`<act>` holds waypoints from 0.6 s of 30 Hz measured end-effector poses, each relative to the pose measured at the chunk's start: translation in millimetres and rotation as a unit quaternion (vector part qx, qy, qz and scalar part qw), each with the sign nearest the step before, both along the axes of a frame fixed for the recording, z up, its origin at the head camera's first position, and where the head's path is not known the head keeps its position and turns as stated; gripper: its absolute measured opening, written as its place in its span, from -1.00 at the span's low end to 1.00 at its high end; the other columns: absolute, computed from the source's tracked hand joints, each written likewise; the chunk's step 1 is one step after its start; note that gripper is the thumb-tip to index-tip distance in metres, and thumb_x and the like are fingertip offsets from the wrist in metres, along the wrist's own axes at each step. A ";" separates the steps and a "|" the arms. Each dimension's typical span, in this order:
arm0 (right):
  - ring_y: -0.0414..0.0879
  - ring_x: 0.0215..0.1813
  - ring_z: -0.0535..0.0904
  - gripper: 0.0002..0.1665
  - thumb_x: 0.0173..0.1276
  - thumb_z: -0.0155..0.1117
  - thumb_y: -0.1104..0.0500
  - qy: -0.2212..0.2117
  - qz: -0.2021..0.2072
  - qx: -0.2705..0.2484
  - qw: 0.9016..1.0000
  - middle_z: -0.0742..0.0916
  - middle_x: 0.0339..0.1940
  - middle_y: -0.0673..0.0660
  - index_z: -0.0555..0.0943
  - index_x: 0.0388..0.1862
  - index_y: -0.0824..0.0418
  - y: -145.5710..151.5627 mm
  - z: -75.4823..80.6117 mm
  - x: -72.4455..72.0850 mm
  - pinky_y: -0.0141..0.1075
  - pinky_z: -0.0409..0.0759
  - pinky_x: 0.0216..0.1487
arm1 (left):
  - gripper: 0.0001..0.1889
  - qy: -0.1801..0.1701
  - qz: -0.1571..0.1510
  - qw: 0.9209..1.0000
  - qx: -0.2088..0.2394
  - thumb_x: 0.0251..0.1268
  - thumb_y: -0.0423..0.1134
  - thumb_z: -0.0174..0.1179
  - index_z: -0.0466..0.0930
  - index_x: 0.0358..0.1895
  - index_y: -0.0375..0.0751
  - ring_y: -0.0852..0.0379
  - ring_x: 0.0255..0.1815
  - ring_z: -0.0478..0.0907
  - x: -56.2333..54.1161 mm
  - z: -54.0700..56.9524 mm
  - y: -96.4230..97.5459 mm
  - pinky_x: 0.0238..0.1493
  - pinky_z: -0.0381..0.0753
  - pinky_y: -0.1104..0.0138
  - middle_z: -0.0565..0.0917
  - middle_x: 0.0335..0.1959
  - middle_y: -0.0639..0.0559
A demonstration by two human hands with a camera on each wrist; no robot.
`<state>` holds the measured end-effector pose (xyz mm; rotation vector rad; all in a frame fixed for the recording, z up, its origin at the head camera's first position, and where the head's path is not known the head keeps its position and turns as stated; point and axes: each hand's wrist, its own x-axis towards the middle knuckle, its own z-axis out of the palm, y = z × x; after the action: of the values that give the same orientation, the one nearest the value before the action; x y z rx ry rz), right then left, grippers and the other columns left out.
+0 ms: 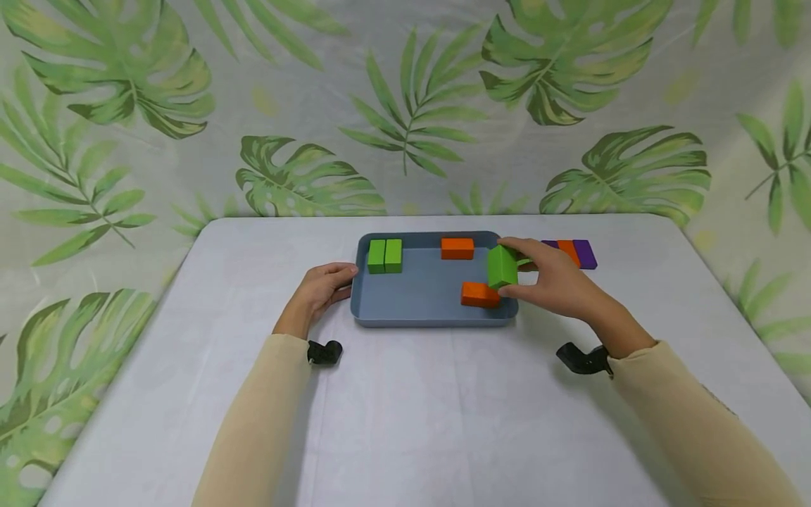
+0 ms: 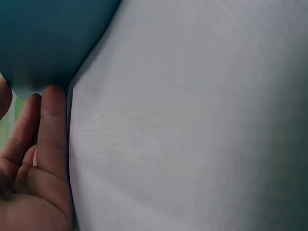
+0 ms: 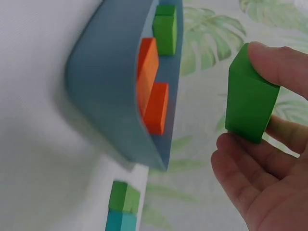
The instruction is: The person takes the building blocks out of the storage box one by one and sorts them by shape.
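My right hand (image 1: 560, 278) pinches a green block (image 1: 503, 267) between thumb and fingers, over the right end of a blue-grey tray (image 1: 418, 322). In the right wrist view this green block (image 3: 249, 101) is held apart from the tray (image 3: 103, 82). My left hand (image 1: 323, 287) touches the tray's left side; in the left wrist view its fingers (image 2: 53, 125) lie straight, tips against the tray wall (image 2: 53, 38). Two green blocks (image 1: 385, 256) stand side by side at the tray's back left. One orange block (image 1: 457, 248) lies at the back, another (image 1: 478, 295) at the front right.
Right of the tray, partly behind my right hand, purple and orange blocks (image 1: 583, 254) lie in a row on the white table (image 1: 393, 408). The right wrist view also shows a green block (image 3: 124, 196) and a teal block (image 3: 121, 221) there. A leaf-patterned cloth (image 1: 437, 190) hangs behind.
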<state>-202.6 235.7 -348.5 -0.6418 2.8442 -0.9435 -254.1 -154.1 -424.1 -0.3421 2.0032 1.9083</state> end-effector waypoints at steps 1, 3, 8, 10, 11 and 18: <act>0.17 0.21 0.56 -0.07 0.23 0.49 0.11 0.002 0.000 0.003 1.000 0.50 0.40 0.24 0.27 0.51 0.18 3.7 -1.5 1.2 0.10 0.62 0.25 | -0.54 -0.001 0.000 1.000 0.001 0.50 -0.21 0.12 0.42 0.37 -0.28 0.03 0.42 0.40 -0.1 -0.2 0.1 0.41 0.53 0.24 0.45 0.41 -0.17; 0.18 0.21 0.56 -0.07 0.23 0.50 0.11 0.005 0.000 0.007 1.000 0.50 0.39 0.24 0.27 0.51 0.20 10.3 -4.2 3.3 0.10 0.62 0.25 | -0.53 -0.001 -0.002 1.000 -0.001 0.50 -0.20 0.12 0.41 0.38 -0.28 0.03 0.43 0.40 -0.7 -1.2 0.0 0.42 0.52 0.24 0.44 0.42 -0.17; 0.19 0.19 0.57 -0.07 0.23 0.50 0.09 0.013 0.001 0.012 1.000 0.52 0.35 0.27 0.28 0.50 0.23 21.0 -6.4 7.5 0.12 0.62 0.23 | -0.53 0.000 -0.001 1.000 0.000 0.50 -0.19 0.13 0.41 0.38 -0.28 0.02 0.44 0.40 -0.8 -1.5 -0.8 0.42 0.52 0.23 0.44 0.42 -0.17; 0.18 0.19 0.56 -0.07 0.23 0.50 0.08 0.017 0.000 0.011 1.000 0.53 0.34 0.27 0.29 0.50 0.24 24.5 -6.8 8.9 0.12 0.62 0.24 | -0.53 0.000 0.002 1.000 0.000 0.50 -0.20 0.13 0.42 0.37 -0.28 0.02 0.43 0.41 -0.5 -1.4 -0.7 0.41 0.52 0.23 0.45 0.41 -0.17; 0.18 0.20 0.56 -0.07 0.23 0.50 0.07 0.018 -0.002 0.010 1.000 0.52 0.35 0.27 0.29 0.50 0.24 26.7 -6.7 9.7 0.12 0.62 0.24 | -0.53 0.000 0.002 1.000 0.000 0.49 -0.19 0.13 0.42 0.37 -0.28 0.02 0.43 0.41 -0.7 -1.9 -0.8 0.41 0.52 0.24 0.45 0.41 -0.17; 0.26 0.17 0.57 -0.07 0.23 0.50 0.05 0.017 -0.030 0.030 0.999 0.53 0.33 0.32 0.29 0.48 0.26 52.3 -8.9 17.8 0.18 0.61 0.20 | -0.53 0.001 0.001 1.000 0.000 0.50 -0.19 0.13 0.41 0.38 -0.28 0.03 0.43 0.41 -2.0 -2.6 -0.6 0.41 0.53 0.25 0.44 0.42 -0.17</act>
<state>-184.9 288.1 -357.4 -0.5763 2.9246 -0.8599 -256.0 -154.7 -426.7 -0.3412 2.0055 1.9098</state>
